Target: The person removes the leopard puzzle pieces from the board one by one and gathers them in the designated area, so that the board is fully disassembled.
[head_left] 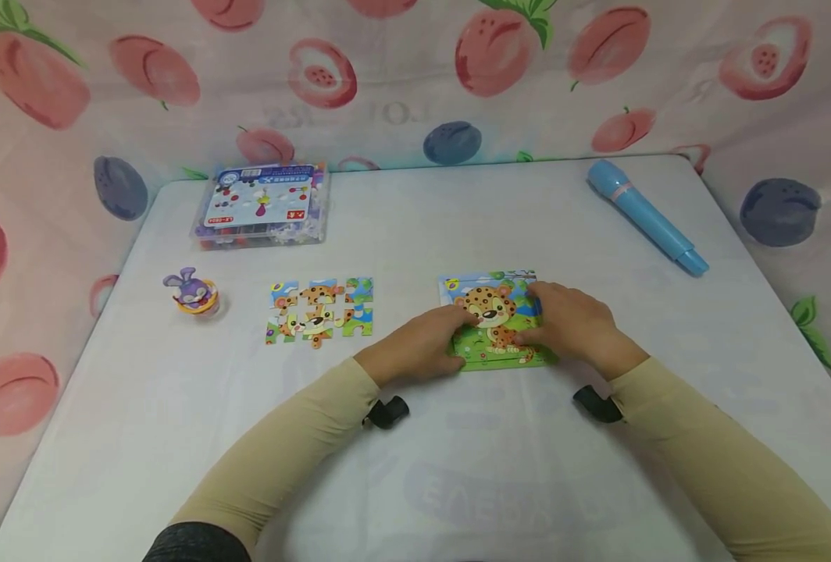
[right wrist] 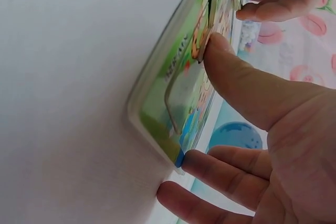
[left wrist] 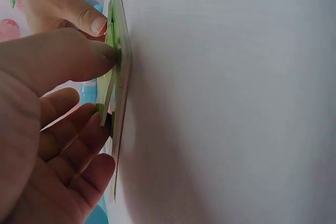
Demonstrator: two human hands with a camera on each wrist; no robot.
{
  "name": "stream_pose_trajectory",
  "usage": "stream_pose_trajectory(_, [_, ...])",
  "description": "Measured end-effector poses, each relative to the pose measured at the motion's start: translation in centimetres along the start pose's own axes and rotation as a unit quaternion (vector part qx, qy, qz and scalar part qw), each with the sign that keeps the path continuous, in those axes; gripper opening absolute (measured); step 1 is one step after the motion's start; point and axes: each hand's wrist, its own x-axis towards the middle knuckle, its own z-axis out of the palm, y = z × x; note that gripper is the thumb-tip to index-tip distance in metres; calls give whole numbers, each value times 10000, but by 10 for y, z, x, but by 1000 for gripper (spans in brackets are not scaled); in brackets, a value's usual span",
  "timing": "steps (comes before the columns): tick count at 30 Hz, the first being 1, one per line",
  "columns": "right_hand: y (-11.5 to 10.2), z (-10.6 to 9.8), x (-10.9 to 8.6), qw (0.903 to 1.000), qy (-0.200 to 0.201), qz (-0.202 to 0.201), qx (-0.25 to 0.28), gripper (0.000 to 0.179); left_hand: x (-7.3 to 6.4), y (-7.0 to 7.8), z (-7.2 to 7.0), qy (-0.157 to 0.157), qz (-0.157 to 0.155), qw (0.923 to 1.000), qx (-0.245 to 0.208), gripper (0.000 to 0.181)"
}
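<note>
A flat leopard jigsaw puzzle [head_left: 496, 336] in its board lies on the table between both hands. My left hand [head_left: 422, 343] grips its left side; in the left wrist view the thumb rests at the near edge and curled fingers touch a tilted, slightly raised piece [left wrist: 105, 100]. From the other side, my right hand [head_left: 573, 320] holds the board, its thumb on a piece edge and a fingertip at the board's corner [right wrist: 173, 158]. Several leopard puzzle pieces [head_left: 358, 320] lie in rows with gaps, left of the board.
A clear plastic box [head_left: 257, 203] with a printed label stands at the back left. Nearer sits a small purple rabbit figure [head_left: 192, 290] on a cup. A light blue microphone-shaped object [head_left: 647, 218] lies at the back right. Fruit-print cloth [head_left: 401, 86] hangs behind the white table.
</note>
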Motion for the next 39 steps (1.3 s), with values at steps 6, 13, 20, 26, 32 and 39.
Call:
stream_pose_trajectory(6, [0,1,0,10000,5,-21,-36,83,0,3,-1,19,-119,9999,73,57])
stream_pose_trajectory(13, [0,1,2,10000,19,-14,-46,86,0,2,0,-40,-40,9997,-248,60])
stream_pose_trajectory(20, [1,0,1,10000,27,-58,-76,84,-3,1,1,-44,73,9993,-356,55])
stream_pose_trajectory(26, [1,1,1,10000,35,-53,-49,83,-9,1,-9,71,124,9997,-218,55])
stream_pose_trajectory(32, [1,1,0,10000,15,-33,-26,82,-26,-6,-23,398,48,9992,66,53])
stream_pose_trajectory(39, [1,1,0,10000,5,-10,-47,84,-54,-25,-37,658,-356,9966,-340,58])
